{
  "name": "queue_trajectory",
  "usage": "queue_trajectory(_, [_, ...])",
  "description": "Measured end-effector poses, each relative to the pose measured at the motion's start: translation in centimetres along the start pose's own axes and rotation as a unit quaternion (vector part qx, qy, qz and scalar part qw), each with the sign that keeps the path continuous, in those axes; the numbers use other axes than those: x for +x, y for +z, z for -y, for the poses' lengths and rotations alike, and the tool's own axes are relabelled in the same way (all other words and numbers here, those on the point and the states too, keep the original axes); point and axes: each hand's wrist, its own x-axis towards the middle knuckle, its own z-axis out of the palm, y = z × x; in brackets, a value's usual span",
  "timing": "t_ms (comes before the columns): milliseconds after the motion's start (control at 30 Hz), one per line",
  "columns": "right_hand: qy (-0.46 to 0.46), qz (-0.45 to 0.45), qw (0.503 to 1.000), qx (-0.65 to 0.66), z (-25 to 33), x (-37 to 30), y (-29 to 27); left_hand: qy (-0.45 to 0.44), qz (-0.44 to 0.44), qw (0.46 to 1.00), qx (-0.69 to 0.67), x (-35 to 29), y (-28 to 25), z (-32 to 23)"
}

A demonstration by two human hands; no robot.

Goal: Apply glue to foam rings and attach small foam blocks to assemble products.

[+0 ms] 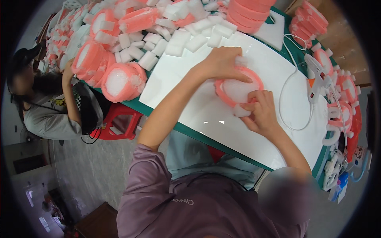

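A round foam piece (238, 90) with a pink rim and a white, textured middle is held just over the white board. My left hand (224, 63) grips its far edge, with the thumb laid across the white face and the fingers partly hidden behind. Under that hand a small white foam block (241, 61) stands at the far rim. My right hand (262, 111) is closed at the near edge, its fingertips on another white foam block (241, 111) set against the pink rim.
White foam blocks (174, 43) are heaped along the far left, beside stacked pink foam rounds (123, 81). A corded glue gun (317, 81) lies to the right, its white cable (281, 99) looping over the board (190, 95). Another person (51, 111) sits at the left.
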Motion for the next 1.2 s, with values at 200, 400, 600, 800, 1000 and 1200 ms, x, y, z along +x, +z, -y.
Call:
queue_trajectory(200, [0.024,-0.015,0.999,0.02,-0.08,0.46,0.44,-0.003,0.021,1.0,0.011,0.22,-0.21,0.41])
queue_trajectory(400, [0.02,-0.045,0.999,0.021,0.45,-0.27,0.74,-0.012,0.04,0.999,-0.01,0.11,-0.39,0.03])
queue_trajectory(600, [0.018,-0.031,0.999,-0.011,0.52,0.03,0.87,0.014,0.037,0.999,0.0,0.01,-0.06,0.46])
queue_trajectory(800, [0.029,-0.02,0.999,-0.01,0.26,0.11,0.82,0.018,0.027,0.999,-0.001,0.15,-0.05,0.64])
queue_trajectory(1000, [0.028,-0.018,0.999,0.008,0.22,0.51,0.37,-0.006,0.034,0.999,-0.013,0.39,-0.14,0.33])
queue_trajectory(1200, [0.009,-0.006,1.0,-0.025,0.23,0.56,0.57,-0.005,0.03,0.999,-0.02,0.24,-0.33,0.34])
